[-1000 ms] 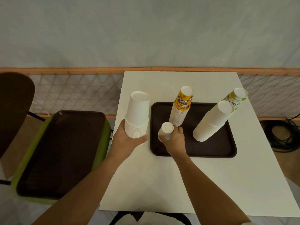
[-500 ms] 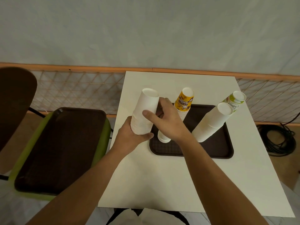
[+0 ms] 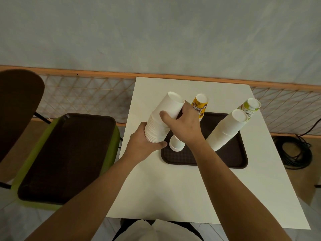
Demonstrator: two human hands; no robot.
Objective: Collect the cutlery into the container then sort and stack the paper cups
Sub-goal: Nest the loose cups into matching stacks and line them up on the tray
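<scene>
In the head view, our left hand (image 3: pixel 144 145) curls round the lower rims of the white cup stack (image 3: pixel 162 117). The stack tilts toward one o'clock, above the white table (image 3: pixel 165 188) and just beside the nine o'clock edge of the brown tray (image 3: pixel 217 159). Our right hand (image 3: pixel 184 126) grips the same stack higher up, thumb across its near side and fingers wrapped behind. On the tray a small white cup (image 3: pixel 176 145) stands mouth down at nine o'clock, a yellow printed stack (image 3: pixel 199 105) at eleven, a tall white stack (image 3: pixel 225 129) at two. A green-printed cup (image 3: pixel 251 106) rises just behind it. At the table's nine o'clock, a second tray (image 3: pixel 66 157) lies on a green chair (image 3: pixel 116 141).
</scene>
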